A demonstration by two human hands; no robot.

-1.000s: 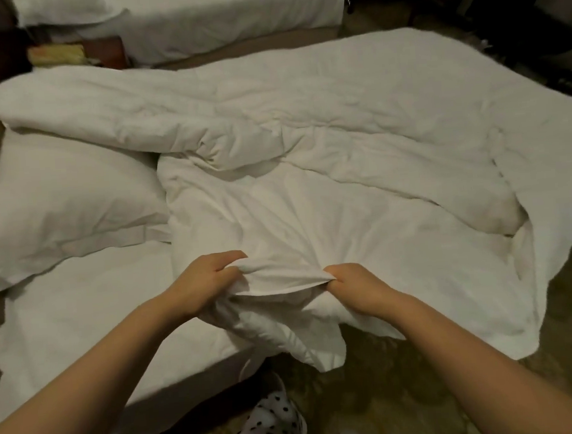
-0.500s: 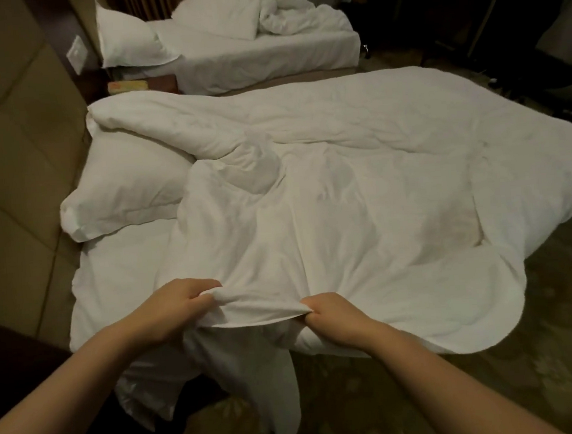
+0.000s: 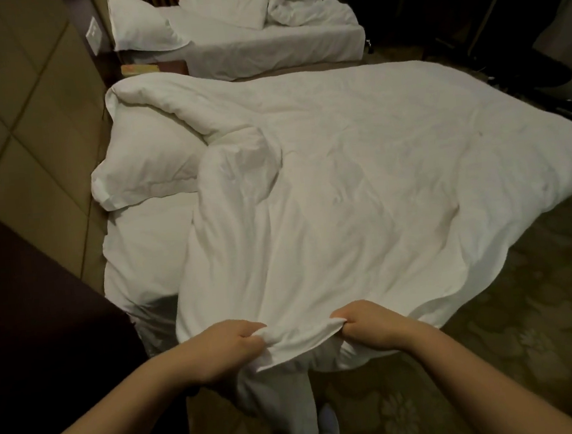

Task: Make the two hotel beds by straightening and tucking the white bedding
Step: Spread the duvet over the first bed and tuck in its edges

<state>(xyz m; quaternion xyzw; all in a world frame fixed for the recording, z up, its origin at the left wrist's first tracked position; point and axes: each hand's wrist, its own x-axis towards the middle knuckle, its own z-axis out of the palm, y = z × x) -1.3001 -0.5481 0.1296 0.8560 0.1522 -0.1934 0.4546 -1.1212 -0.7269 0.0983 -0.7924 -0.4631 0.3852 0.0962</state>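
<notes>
A rumpled white duvet (image 3: 360, 176) covers most of the near bed, its far corner folded over near the headboard. My left hand (image 3: 226, 344) and my right hand (image 3: 371, 323) both grip its near edge, stretched taut between them off the bedside. A white pillow (image 3: 147, 162) lies at the head of this bed, with bare white sheet (image 3: 146, 248) below it. The second bed (image 3: 264, 47) stands behind, with a pillow (image 3: 140, 29) and crumpled bedding (image 3: 299, 7) on top.
A padded beige headboard wall (image 3: 25, 134) runs along the left. A dark piece of furniture (image 3: 46, 321) stands at the near left. Patterned carpet (image 3: 508, 319) lies on the right. Dark furniture (image 3: 519, 27) fills the far right. My shoes (image 3: 328, 429) show below.
I have stepped back and raised my view. Both hands have pulled the duvet's edge toward me and off the bedside, spreading it flatter; the hands are now wider apart.
</notes>
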